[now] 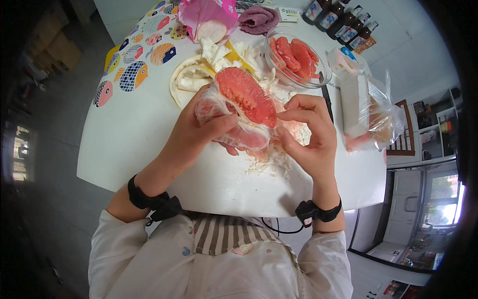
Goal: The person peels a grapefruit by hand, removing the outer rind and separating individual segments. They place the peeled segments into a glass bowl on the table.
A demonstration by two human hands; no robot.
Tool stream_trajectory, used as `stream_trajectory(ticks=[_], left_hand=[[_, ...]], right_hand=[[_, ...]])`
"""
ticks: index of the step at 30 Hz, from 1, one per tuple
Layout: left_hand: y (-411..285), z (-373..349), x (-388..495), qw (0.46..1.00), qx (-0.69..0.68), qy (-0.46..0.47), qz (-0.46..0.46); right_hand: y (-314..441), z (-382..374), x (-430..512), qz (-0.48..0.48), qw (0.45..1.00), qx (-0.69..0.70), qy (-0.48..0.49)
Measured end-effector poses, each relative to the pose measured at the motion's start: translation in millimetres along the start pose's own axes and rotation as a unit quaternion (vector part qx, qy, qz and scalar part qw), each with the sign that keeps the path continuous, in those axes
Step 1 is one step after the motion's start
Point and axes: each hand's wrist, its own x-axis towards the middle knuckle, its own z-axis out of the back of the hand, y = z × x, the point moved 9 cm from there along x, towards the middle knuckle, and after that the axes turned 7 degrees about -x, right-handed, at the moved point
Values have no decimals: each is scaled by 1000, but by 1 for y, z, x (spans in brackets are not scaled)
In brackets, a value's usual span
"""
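Note:
My left hand (203,123) holds a part-peeled red pomelo (246,99), its thumb across the pale membrane. One face of bare red flesh is turned up. At the pomelo's right edge, the thumb and fingers of my right hand (308,129) pinch near the flesh; whether a bit of membrane is between them cannot be told. Beneath the hands lie scraps of membrane and pith (274,160). Beyond them, a clear glass bowl (326,76) holds several peeled red segments (287,54). Thick pomelo rind (175,80) and white pith lie behind my left hand.
A black-handled utensil (327,99) lies beside the bowl. On the right are a tissue pack (345,61), a white box (354,104) and a clear plastic bag (386,119). At the back are a pink bag (190,17), a purple cloth (258,19) and several brown bottles (330,19).

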Motion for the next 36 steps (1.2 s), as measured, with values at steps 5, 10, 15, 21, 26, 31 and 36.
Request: stream_trajectory(ticks=[5, 10, 15, 21, 26, 31, 36], left_hand=[[2, 2, -1, 999, 16, -23, -20], [-3, 1, -2, 998, 33, -20, -46], [-6, 3, -4, 997, 30, -33, -56], [-9, 2, -7, 994, 47, -49, -82], [-9, -3, -10, 994, 43, -54, -89], [-7, -5, -13, 993, 23, -67, -98], [-3, -6, -13, 994, 9, -57, -89]], right_hand=[[18, -8, 9, 21, 999, -46, -6], [25, -15, 10, 46, 997, -67, -6], [33, -14, 7, 94, 991, -92, -16], [29, -14, 5, 92, 994, -60, -24], [28, -14, 1, 108, 992, -54, -25], [31, -14, -3, 136, 988, -68, -39], [28, -13, -9, 157, 984, -70, -55]])
